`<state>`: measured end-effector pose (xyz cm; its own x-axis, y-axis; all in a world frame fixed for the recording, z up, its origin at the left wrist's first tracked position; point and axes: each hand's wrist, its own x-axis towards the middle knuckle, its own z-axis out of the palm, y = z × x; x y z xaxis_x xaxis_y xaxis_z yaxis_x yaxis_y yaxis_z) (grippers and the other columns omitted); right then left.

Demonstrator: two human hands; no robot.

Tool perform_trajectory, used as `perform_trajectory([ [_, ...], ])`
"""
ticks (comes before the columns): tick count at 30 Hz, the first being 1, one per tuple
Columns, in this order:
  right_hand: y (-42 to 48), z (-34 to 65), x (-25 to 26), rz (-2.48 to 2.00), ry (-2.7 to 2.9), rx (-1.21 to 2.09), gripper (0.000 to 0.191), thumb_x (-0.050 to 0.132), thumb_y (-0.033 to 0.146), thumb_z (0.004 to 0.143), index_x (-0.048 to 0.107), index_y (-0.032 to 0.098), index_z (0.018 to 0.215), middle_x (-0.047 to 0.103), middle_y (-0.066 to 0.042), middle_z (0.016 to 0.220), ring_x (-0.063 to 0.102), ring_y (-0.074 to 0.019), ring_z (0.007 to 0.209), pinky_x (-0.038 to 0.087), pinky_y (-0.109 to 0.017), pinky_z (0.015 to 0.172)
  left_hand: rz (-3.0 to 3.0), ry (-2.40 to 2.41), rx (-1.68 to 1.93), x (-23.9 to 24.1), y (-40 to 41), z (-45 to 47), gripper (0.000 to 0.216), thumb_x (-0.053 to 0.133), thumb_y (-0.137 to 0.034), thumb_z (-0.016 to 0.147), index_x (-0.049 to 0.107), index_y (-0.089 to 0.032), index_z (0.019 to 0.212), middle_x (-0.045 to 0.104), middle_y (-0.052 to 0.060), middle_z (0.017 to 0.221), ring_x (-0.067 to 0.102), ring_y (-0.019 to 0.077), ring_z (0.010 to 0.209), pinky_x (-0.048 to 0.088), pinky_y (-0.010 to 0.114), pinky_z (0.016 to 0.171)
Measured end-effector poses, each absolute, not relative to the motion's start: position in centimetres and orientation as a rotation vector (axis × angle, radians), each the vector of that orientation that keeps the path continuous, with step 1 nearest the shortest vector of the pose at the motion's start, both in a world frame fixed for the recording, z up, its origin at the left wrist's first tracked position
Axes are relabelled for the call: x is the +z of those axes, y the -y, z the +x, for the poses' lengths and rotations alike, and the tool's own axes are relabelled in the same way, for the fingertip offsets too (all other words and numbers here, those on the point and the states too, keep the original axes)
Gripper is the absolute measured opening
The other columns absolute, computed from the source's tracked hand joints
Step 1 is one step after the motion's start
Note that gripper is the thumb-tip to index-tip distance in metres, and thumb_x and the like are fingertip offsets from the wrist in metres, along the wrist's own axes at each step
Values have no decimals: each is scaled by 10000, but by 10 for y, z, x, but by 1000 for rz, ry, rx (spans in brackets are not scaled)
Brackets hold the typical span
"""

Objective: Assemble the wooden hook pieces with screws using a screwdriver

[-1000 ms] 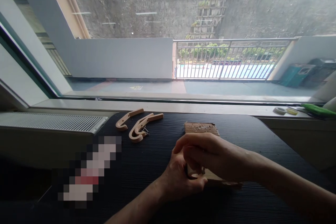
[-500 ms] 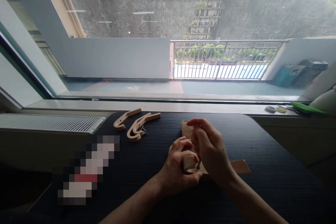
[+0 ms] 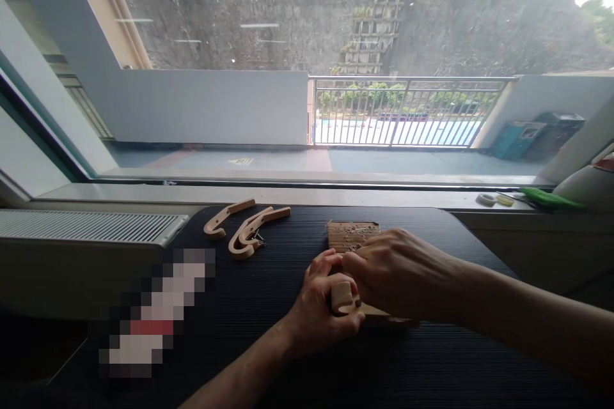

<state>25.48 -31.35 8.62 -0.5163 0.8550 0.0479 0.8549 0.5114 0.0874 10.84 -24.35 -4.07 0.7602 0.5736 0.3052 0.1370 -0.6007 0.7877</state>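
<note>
A pale wooden hook (image 3: 344,299) lies on the black ribbed table (image 3: 268,294), near the middle. My left hand (image 3: 319,316) is closed around the hook's curved end. My right hand (image 3: 398,275) lies over the hook's straight part with its fingers curled, and what they pinch is hidden. Just behind my hands sits a small brown wooden block (image 3: 349,234) with small metal bits on top.
Three more wooden hooks (image 3: 242,225) lie at the table's back left, with small screws beside them. A pixelated object (image 3: 153,313) lies front left. A radiator grille (image 3: 91,227) is at left, and a windowsill (image 3: 508,199) with tape and green items at back right.
My right hand rose above the block half a second ago and has come down again over the hook. My left hand has kept its grip. The camera drifted slightly right.
</note>
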Motion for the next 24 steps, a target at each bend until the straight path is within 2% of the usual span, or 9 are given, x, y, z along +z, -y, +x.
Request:
perform_trajectory([
  [4, 312, 252, 81, 1877, -2489, 193, 81, 447, 118, 796, 518, 155, 815, 571, -2, 563, 491, -106, 471, 176, -260, 458, 2167, -515, 688, -41, 243, 109, 228, 734, -235, 594, 665, -218, 811, 460, 47, 1262, 250, 311, 1322, 249, 464, 1112],
  [8, 309, 241, 84, 2202, -2198, 265, 85, 428, 147, 815, 497, 167, 860, 577, -21, 566, 562, -146, 505, 164, -244, 452, 2173, -505, 722, -43, 243, 110, 263, 739, -240, 593, 669, -220, 845, 457, 49, 1266, 243, 305, 1326, 224, 453, 1125],
  [12, 310, 236, 96, 2199, -2175, 155, 97, 436, 239, 852, 505, 171, 854, 610, -46, 653, 592, -184, 576, 187, -250, 455, 2172, -507, 718, -44, 243, 109, 229, 734, -252, 597, 673, -221, 816, 455, 48, 1271, 243, 309, 1328, 234, 450, 1120],
  [15, 319, 239, 110, 2142, -2279, 1, 138, 482, 318, 836, 522, 188, 857, 602, -13, 641, 564, -170, 552, 221, -252, 452, 2176, -505, 720, -44, 242, 108, 242, 734, -266, 602, 673, -230, 834, 463, 44, 1266, 256, 301, 1323, 232, 444, 1122],
  [18, 328, 242, 124, 1973, -2455, -109, 52, 522, 224, 803, 561, 203, 831, 621, 3, 685, 564, -148, 601, 309, -246, 506, 2180, -504, 735, -45, 242, 108, 278, 742, -272, 594, 671, -240, 862, 471, 42, 1253, 284, 292, 1309, 233, 442, 1122],
  [21, 330, 242, 127, 1728, -2611, -388, 226, 471, 40, 781, 609, 213, 828, 658, 11, 831, 591, -111, 714, 399, -204, 623, 2167, -515, 741, -46, 242, 108, 293, 743, -263, 589, 667, -238, 871, 472, 44, 1251, 297, 287, 1303, 251, 434, 1115],
  [24, 325, 246, 115, 1671, -2651, -405, 341, 398, -39, 764, 625, 203, 841, 664, 9, 838, 601, -93, 708, 419, -168, 625, 2166, -516, 753, -46, 242, 109, 296, 743, -249, 584, 665, -232, 869, 483, 48, 1234, 300, 285, 1301, 255, 426, 1116],
])
